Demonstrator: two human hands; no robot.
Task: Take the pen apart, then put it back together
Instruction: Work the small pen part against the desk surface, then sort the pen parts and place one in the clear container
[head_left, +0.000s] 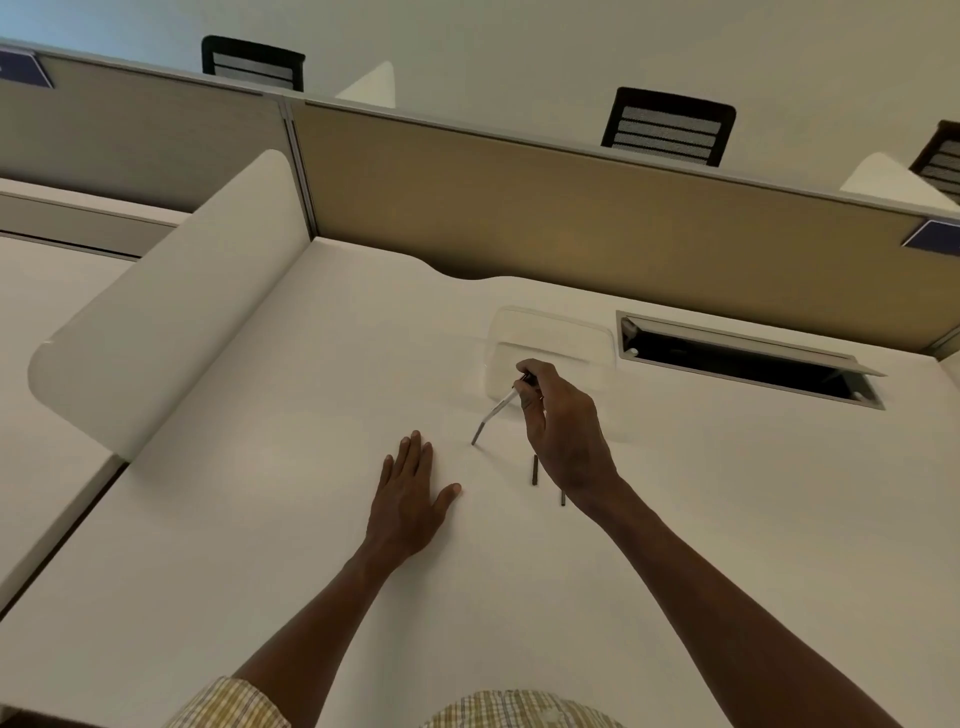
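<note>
My right hand (563, 431) pinches the dark upper end of a thin pen part (493, 413), a pale tube with a grey tip that slants down to the left and touches the white desk (260, 519). Two short dark pen pieces lie on the desk just below that hand, one (534, 469) left of the wrist and one (562, 497) partly hidden by it. My left hand (410, 488) rests flat on the desk to the left, fingers spread, holding nothing.
A clear plastic container (550, 338) stands just behind my right hand. An open cable slot (748, 358) is cut into the desk at back right. A tan partition (519, 197) closes the back, and a rounded white divider (171, 301) rises on the left.
</note>
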